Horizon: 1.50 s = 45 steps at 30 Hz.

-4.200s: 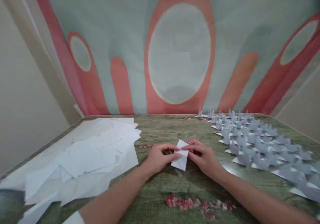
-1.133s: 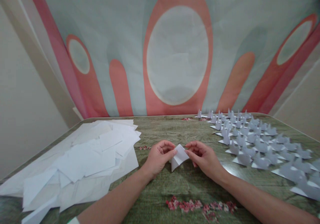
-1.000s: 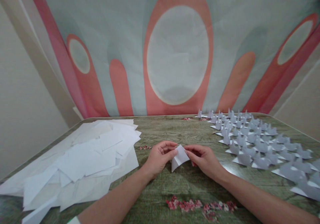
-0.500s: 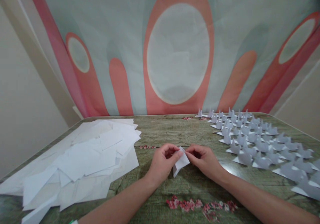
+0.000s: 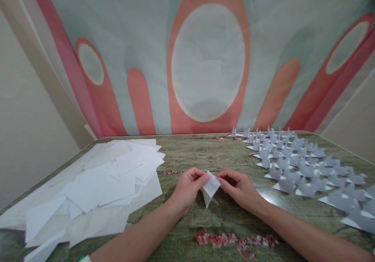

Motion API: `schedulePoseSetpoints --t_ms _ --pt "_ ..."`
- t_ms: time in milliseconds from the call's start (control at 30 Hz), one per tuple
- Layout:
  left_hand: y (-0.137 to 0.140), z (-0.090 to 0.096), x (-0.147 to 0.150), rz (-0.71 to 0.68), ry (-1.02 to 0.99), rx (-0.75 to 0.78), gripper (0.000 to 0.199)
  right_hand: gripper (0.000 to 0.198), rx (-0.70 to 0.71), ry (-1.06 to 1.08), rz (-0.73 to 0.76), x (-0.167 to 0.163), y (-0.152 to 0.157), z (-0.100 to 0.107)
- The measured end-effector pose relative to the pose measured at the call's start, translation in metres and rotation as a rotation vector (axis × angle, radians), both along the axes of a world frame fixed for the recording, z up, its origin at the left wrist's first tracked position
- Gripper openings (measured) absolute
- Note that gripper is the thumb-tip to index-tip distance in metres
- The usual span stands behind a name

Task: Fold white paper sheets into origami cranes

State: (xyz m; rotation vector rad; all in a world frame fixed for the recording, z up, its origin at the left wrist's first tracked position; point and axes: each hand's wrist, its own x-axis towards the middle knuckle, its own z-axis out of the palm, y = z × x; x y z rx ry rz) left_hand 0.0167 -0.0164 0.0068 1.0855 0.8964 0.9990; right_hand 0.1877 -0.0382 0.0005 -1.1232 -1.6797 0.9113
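Note:
Between my hands, just above the table, is a small folded white paper (image 5: 211, 187) with one point hanging down. My left hand (image 5: 189, 188) pinches its upper left edge between thumb and fingers. On the other side, my right hand (image 5: 238, 184) has thumb and forefinger pressed together at the paper's right corner. The fingertips of both hands are partly hidden behind the paper and the curled fingers. Off to the right stand rows of white folded paper figures (image 5: 288, 186), bird-like with raised points.
A spread pile of loose white paper sheets (image 5: 99, 186) covers the left of the table. The green wood-grain table (image 5: 187, 150) carries printed pink flowers (image 5: 216, 238). Behind it hangs a grey-green backdrop (image 5: 158, 27) with coral shapes.
The folded paper has turned slightly between my fingers, and more of its front face shows. My left hand has shifted a little to the left, while my right hand stays nearly in place.

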Motion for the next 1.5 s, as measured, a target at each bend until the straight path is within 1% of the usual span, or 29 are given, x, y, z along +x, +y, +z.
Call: schedulePoseSetpoints --t_ms 333,600,900,1167,1367,1500 --pt "0.0034 -0.0029 -0.0020 -0.012 -0.039 0.040 0.028 0.017 -0.007 0.041 0.100 0.0030 -0.0042 0.0060" --pt "0.0021 -0.0025 -0.0014 -0.033 -0.045 0.054 0.027 0.016 0.034 0.012 0.065 0.0012 -0.0034 0.0079" --pt "0.0026 -0.0034 -0.0013 -0.048 -0.057 0.078 0.026 0.018 0.141 -0.067 -0.017 0.0009 -0.0037 0.0065" --pt "0.0013 -0.0010 -0.0010 -0.051 -0.050 0.092 0.026 0.018 0.116 -0.068 -0.054 0.0012 -0.0042 0.0032" --pt "0.0003 0.0043 -0.0008 -0.001 0.040 0.096 0.026 0.020 0.111 -0.060 -0.079 0.0013 -0.0031 0.0025" --pt "0.0007 0.0043 -0.0009 0.023 0.058 0.098 0.027 0.023 0.063 -0.032 -0.047 0.0025 -0.0022 0.0025"
